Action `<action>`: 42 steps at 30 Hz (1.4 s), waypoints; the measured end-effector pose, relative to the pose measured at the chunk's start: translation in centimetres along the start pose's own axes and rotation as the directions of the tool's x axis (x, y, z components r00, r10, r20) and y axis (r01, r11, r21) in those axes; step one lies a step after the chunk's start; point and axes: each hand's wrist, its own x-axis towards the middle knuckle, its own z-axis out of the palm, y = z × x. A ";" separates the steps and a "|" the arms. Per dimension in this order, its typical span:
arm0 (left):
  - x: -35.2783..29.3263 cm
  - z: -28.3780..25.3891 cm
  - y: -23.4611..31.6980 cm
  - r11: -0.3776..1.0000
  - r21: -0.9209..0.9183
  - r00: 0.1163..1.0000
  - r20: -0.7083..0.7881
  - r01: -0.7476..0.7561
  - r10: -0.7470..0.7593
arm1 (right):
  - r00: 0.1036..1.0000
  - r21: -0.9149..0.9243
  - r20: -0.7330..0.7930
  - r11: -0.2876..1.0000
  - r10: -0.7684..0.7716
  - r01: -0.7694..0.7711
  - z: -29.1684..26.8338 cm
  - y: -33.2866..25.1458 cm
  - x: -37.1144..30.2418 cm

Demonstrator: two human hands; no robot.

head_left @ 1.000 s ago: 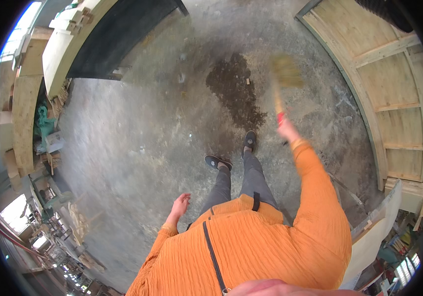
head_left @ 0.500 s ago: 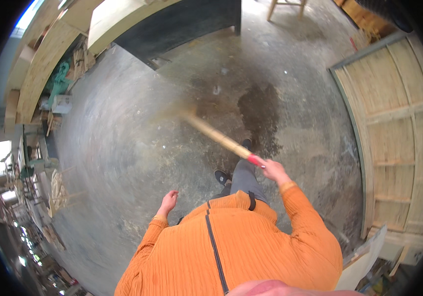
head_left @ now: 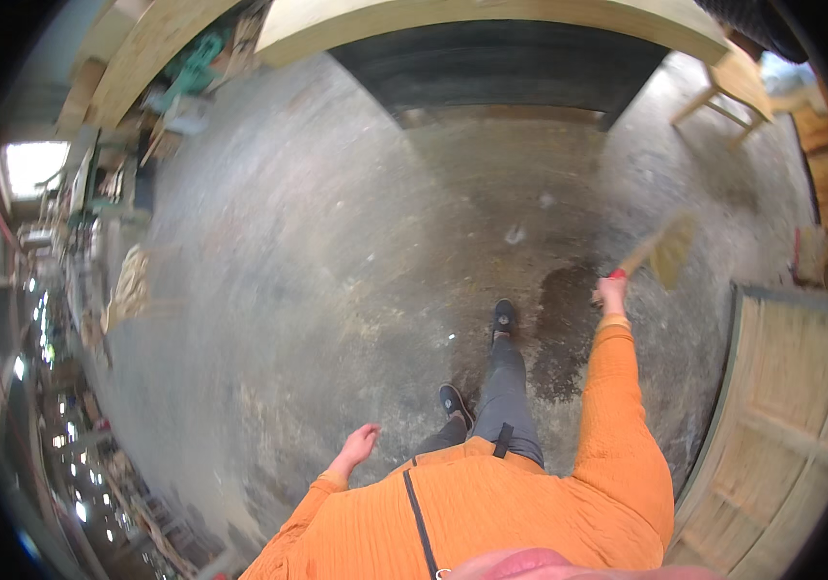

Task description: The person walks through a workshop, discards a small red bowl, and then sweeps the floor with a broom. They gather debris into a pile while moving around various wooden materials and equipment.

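Observation:
Far out to the right, my right hand [head_left: 611, 292] is closed round the red grip of a short broom [head_left: 672, 249]. The broom's straw-coloured, fan-shaped head points away to the right and is smeared by motion. It looks raised off the floor, though its exact height cannot be told. My left hand [head_left: 360, 445] hangs in front of my left hip, holding nothing, its fingers loosely bent. Beneath the right forearm and hand lies a dark wet-looking patch [head_left: 563, 338] on the grey concrete floor [head_left: 327, 290].
Ahead stands a wooden-topped table [head_left: 511, 21] with a dark front panel [head_left: 511, 72]. A wooden stool [head_left: 735, 92] is beside it at the far right. A large wooden panel or cabinet [head_left: 771, 416] lies close on my right. Wood and clutter [head_left: 129, 290] line the left side.
The broom has swung from ahead-left to far right, with my right arm stretching outward. My view has turned right, bringing the table and stool more fully into sight. My feet have moved apart.

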 end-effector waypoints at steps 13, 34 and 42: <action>-0.5 -2.8 6.5 0.980 -0.152 0.986 -0.123 -0.129 0.111 | 0.166 -0.032 0.978 0.693 -0.128 0.720 23.5 -13.9 -23.1; -0.7 -7.9 -26.3 0.626 -0.765 0.918 -0.128 0.150 -0.376 | 0.350 -0.249 0.935 0.806 0.055 0.537 30.5 2.0 -41.8; -3.3 -10.8 -33.5 0.727 -0.664 0.880 -0.225 0.177 -0.419 | -0.090 -0.260 0.923 0.780 0.373 0.569 50.9 -4.6 -59.2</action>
